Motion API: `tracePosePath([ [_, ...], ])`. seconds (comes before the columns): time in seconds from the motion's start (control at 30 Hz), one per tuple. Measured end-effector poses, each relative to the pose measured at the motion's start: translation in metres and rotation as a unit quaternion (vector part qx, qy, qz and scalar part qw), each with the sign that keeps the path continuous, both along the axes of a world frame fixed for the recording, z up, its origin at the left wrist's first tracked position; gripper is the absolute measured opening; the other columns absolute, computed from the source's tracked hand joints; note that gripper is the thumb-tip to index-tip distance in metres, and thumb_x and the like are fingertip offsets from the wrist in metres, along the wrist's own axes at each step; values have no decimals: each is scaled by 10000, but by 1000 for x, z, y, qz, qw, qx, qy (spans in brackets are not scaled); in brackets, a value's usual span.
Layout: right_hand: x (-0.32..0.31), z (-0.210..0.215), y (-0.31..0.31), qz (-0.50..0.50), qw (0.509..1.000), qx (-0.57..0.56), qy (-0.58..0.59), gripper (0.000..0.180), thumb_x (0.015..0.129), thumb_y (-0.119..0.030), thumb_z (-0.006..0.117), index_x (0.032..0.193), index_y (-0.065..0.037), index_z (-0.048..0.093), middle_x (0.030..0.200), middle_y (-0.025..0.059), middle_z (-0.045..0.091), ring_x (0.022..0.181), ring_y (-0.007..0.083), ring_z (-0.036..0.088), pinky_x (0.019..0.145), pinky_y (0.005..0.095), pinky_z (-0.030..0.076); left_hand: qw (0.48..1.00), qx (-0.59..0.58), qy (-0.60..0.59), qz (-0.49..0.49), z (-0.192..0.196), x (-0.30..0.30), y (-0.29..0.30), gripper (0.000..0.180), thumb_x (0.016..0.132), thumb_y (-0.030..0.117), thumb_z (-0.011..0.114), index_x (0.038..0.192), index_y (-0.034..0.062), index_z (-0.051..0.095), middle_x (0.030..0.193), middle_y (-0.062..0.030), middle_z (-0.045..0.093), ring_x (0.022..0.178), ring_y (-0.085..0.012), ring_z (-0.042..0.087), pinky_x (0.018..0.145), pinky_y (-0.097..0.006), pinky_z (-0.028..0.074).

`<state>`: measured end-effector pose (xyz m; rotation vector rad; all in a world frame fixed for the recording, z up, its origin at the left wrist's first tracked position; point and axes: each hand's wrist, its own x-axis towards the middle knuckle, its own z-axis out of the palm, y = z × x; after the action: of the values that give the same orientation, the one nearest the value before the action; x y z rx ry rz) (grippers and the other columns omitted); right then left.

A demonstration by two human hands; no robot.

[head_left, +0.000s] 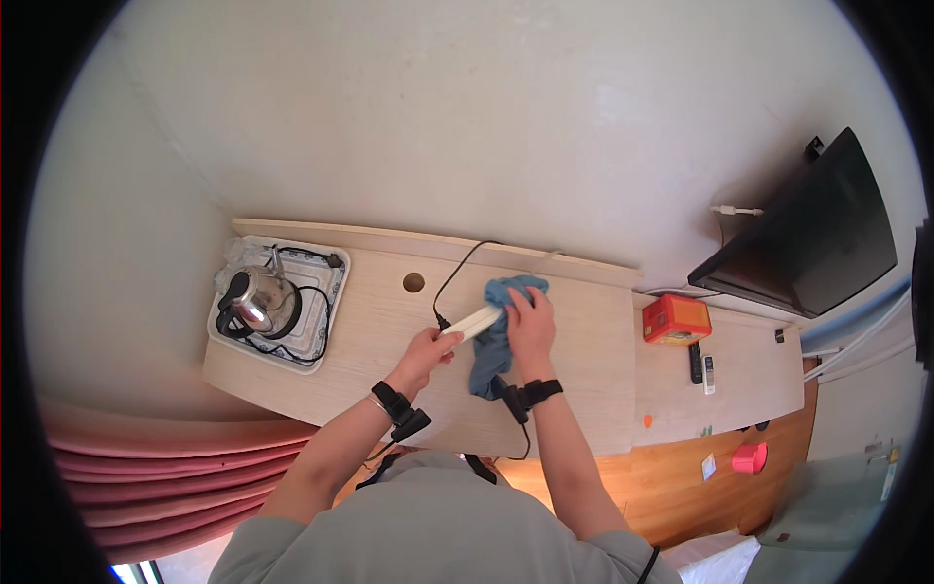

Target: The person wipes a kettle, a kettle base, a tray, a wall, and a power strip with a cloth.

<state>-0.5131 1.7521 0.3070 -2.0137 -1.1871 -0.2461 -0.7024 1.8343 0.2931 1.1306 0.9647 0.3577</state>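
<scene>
The left hand [425, 358] is closed on the lower end of a white strip [473, 323], which looks to be a power strip, with the thumb laid along it; the right hand [530, 326] holds a blue cloth [492, 352] against the other end, its fingers bent over the fabric; whether these fingers also clamp the strip through the cloth, I cannot tell; the strip is thus between the two hands, tilted up toward the right, above the pale desk [384, 336]; a black cord [453, 282] meets it close to the left hand and runs to the back edge of the desk. In my judgement, the step in hand is wiping the strip, and it seems to be under way at the cloth-covered end; the next move calls for a steady left grip while the right hand draws the cloth along the length, and later for a change of grip, because the left fingers cover the other end; the cord should stay slack, and the loose hanging part of the cloth may catch on it.
</scene>
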Motion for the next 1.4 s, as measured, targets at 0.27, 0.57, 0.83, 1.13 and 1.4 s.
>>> tracePosePath([
  [0.27,-52,13,-3,121,992,-5,-19,324,801,-131,705,1123,-164,688,1128,109,616,989,322,589,795,431,532,999,-33,-17,30,3,0,-5,471,865,400,707,1005,-34,586,897,-56,600,739,-124,584,656,-254,485],
  [0.57,43,-18,-1,-9,999,-45,-2,286,863,-134,671,1148,-155,684,1142,127,628,1037,328,614,859,402,515,993,-106,-55,8,8,-3,-13,515,912,440,634,1092,-40,584,933,-60,555,770,-169,611,683,-264,511],
  [0.83,16,13,-18,-29,974,121,189,245,896,-135,649,1141,-138,667,1141,147,624,1062,327,604,880,400,500,980,-172,-76,67,40,0,-25,559,963,440,548,1379,81,445,1112,-160,602,833,-235,643,769,-345,558],
  [1.13,-65,40,-19,126,988,76,-54,302,785,-107,697,1082,-159,703,1089,120,634,931,295,636,729,383,553,951,-246,-187,14,29,13,-15,525,1019,534,314,1302,125,484,1097,-98,627,857,-218,650,828,-382,550],
  [1.4,-14,26,1,38,996,72,-46,205,783,-103,670,982,-128,709,1047,115,641,917,291,640,744,380,550,951,-269,-147,-30,25,16,-11,604,980,599,325,1147,77,580,920,-98,666,796,-221,656,724,-376,557],
])
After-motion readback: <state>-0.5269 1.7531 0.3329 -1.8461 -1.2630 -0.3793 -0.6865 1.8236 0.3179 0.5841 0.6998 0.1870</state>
